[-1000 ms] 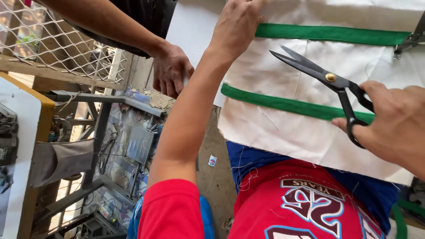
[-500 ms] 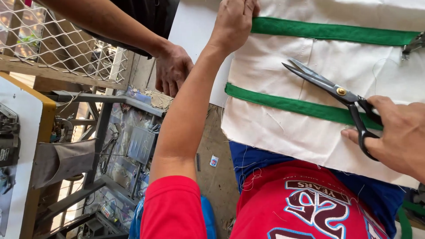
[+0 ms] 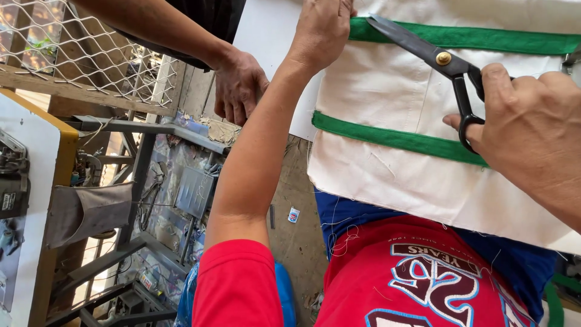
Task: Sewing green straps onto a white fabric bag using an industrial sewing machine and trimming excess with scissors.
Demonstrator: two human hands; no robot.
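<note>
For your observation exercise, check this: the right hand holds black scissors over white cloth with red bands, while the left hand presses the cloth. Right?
Not quite. The head view shows green bands, not red, on the white cloth. The right hand does hold the black scissors; the left hand presses the cloth.

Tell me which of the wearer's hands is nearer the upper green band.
Left. The left hand presses on the upper green band at its end; the right hand sits below it, holding the scissors.

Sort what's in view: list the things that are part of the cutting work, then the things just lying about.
In the work:
left hand pressing the cloth
right hand holding the scissors
black scissors, blades open
white cloth
upper green band

Lying about:
another person's hand
wire mesh
grey rag
</note>
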